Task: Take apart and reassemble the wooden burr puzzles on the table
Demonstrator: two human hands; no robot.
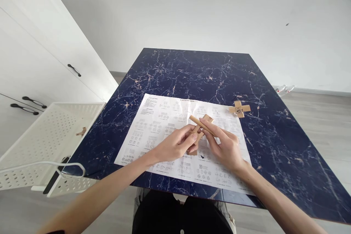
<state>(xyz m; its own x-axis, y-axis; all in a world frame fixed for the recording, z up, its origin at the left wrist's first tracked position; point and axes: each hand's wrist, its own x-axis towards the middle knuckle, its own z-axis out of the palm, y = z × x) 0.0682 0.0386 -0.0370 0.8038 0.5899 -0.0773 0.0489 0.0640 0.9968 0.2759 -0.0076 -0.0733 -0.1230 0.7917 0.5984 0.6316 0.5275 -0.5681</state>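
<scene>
My left hand point(181, 142) was curled around some wooden pieces point(200, 138), the thumb pressed on top and the fingers wrapped beneath. My right hand point(223, 144) was in a narrow pinch, its thumb and fingers gripping a stick point(195, 120), with the index finger laid along it. My hands were close together over the sheet point(161, 117), and I couldn't tell whether the stick was locked into the pieces or only touching them.

The stick lay across the top of the pieces, reaching out to the left past my right fingertips. Its long axis slanted from far left to near right, the bare end pointing far left. Under it, one piece ran the other way, crossing it, its marked end pointing far right. Another end showed low, just on the near side of my left fingers.

The sheet, printed with small diagrams, lay on the dark blue table point(186, 73). A wooden cross point(239, 109) sat at its far right corner, well apart from both my hands.
</scene>
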